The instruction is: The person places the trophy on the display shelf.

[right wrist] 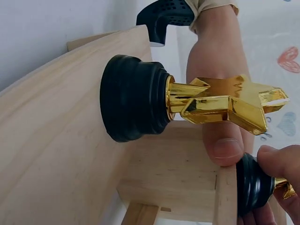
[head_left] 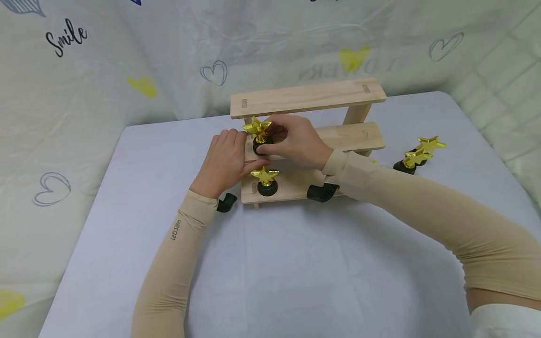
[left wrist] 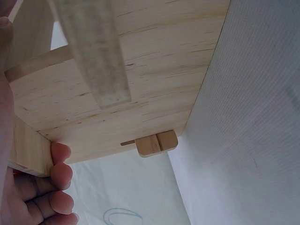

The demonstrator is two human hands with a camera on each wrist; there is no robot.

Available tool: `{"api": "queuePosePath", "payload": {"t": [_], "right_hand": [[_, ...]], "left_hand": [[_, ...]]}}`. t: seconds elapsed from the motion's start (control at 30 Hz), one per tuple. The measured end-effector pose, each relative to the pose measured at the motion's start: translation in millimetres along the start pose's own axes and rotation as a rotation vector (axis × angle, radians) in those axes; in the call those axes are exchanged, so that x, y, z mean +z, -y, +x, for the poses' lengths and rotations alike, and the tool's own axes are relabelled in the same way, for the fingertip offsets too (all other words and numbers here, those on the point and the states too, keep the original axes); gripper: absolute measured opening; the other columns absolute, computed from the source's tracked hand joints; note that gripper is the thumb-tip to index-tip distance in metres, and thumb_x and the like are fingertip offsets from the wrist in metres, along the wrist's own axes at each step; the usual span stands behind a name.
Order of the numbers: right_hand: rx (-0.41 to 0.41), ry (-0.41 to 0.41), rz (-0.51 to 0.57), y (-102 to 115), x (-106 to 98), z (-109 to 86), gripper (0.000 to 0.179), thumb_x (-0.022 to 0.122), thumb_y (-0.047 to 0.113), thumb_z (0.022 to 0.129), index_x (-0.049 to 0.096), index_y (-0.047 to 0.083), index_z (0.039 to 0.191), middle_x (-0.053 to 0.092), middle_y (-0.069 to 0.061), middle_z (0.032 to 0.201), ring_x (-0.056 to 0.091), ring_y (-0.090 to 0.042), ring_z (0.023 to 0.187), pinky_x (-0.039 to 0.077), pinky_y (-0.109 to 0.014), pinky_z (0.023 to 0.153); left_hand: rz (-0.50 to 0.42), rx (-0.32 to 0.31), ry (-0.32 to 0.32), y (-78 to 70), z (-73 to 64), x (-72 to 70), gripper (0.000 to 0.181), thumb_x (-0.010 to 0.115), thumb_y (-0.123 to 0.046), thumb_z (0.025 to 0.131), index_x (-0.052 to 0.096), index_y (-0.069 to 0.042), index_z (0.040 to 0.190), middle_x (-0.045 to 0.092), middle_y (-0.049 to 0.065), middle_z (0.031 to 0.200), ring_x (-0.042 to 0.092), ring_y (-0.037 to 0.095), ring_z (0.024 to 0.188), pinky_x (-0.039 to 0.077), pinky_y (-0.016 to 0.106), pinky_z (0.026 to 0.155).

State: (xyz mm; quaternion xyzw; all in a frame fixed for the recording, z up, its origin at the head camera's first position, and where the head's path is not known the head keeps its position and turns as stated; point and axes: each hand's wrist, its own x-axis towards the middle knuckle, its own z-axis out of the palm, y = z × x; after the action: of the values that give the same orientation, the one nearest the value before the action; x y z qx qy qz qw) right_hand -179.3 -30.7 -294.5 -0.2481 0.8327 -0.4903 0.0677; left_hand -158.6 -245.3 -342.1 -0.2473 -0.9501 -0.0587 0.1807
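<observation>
1. While a pale cloth backdrop printed with hearts and lettering (head_left: 279, 28) hangs behind, a table covered in white cloth (head_left: 274, 272) fills most of the head view.
2. On it stands a three-tier, stepped rack of light wood (head_left: 304, 97).
3. Beige fabric sleeves (head_left: 414, 202) cover both forearms, reaching in from the near side.
4. The left hand (head_left: 224, 162) grips the left end of the middle tier, fingertips curled round the wood and thumb against its front edge.
5. The right hand (head_left: 300, 141) pinches the black round base of a shiny gold star trophy (head_left: 256, 126) between thumb and fingers, at the left end of the middle tier; whether the tier bears its weight, I cannot tell.
6. Just below, a second gold star trophy on a black base (head_left: 266, 180) stands upright on the lowest tier, near its left end.
7. Two more gold star trophies with black bases (head_left: 416, 158) stand close together on the table, right of the rack.
</observation>
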Motion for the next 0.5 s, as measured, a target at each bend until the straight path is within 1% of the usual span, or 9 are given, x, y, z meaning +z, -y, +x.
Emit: {"api": "queuePosePath", "payload": {"t": [0.2, 0.4, 0.5], "right_hand": [[0.014, 0.014, 0.009, -0.7, 1.0, 1.8, 0.039, 0.085, 0.016, 0.086, 0.069, 0.009, 0.120, 0.075, -0.012, 0.118, 0.075, -0.023, 0.111, 0.058, -0.033, 0.099], [0.003, 0.011, 0.008, -1.7, 1.5, 2.8, 0.039, 0.086, 0.013, 0.085, 0.069, 0.008, 0.119, 0.074, -0.011, 0.118, 0.076, -0.023, 0.110, 0.059, -0.033, 0.097], [0.006, 0.012, 0.004, -2.2, 1.8, 3.2, 0.038, 0.086, 0.014, 0.085, 0.069, 0.008, 0.119, 0.074, -0.010, 0.118, 0.075, -0.022, 0.111, 0.059, -0.032, 0.097]], "left_hand": [[-0.002, -0.005, 0.007, -1.7, -0.2, -2.0, 0.076, 0.066, -0.070, 0.089, 0.058, 0.001, 0.113, 0.057, 0.015, 0.089, 0.051, 0.032, 0.084, 0.042, 0.042, 0.074], [-0.001, 0.011, -0.017, -1.3, 0.0, -0.7, 0.076, 0.067, -0.070, 0.087, 0.058, 0.001, 0.115, 0.057, 0.013, 0.087, 0.052, 0.031, 0.082, 0.043, 0.042, 0.072], [0.005, 0.016, -0.023, -0.8, -0.2, 0.1, 0.076, 0.068, -0.070, 0.087, 0.058, 0.001, 0.112, 0.056, 0.013, 0.085, 0.051, 0.031, 0.081, 0.042, 0.042, 0.071]]}}
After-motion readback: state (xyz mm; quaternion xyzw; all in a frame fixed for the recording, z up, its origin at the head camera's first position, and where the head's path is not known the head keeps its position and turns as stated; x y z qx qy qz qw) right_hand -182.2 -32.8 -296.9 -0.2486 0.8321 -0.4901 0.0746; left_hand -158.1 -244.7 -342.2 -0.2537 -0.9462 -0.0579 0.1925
